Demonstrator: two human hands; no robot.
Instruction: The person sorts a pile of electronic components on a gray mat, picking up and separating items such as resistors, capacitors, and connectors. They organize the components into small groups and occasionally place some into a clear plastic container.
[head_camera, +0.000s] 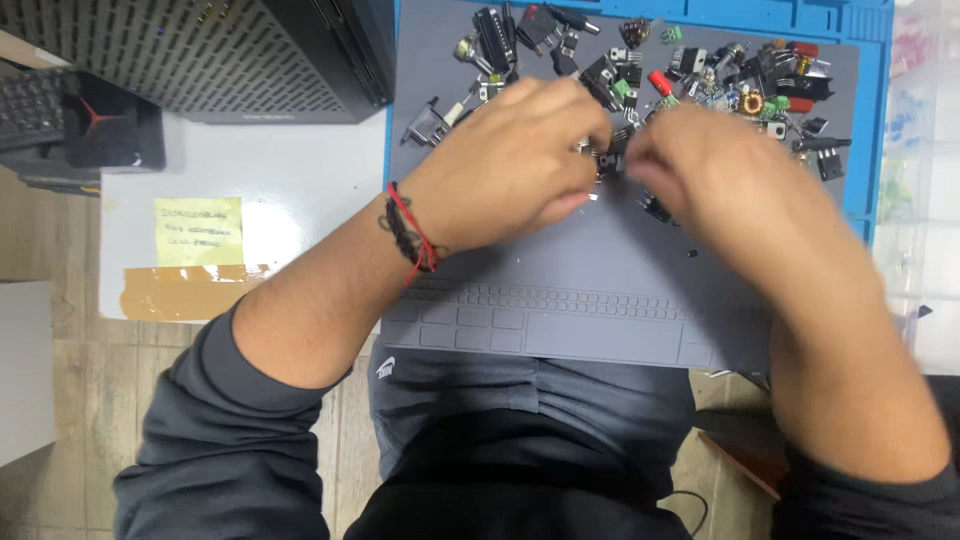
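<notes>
Two hands, one sticky note, one mat (grey).

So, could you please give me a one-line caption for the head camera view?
Left hand and right hand meet over a small black part on a grey mat beside scattered electronic parts.

Small black component, metal pins, pinched betw. both hands' fingertips above grey mat.

Work mat lies on the surface, right of centre. Pile of electronic parts sits on the mat's far edge. Both hands meet over the mat, near side of the pile. Perforated case far left; sticky note on surface, left of the mat.
</notes>
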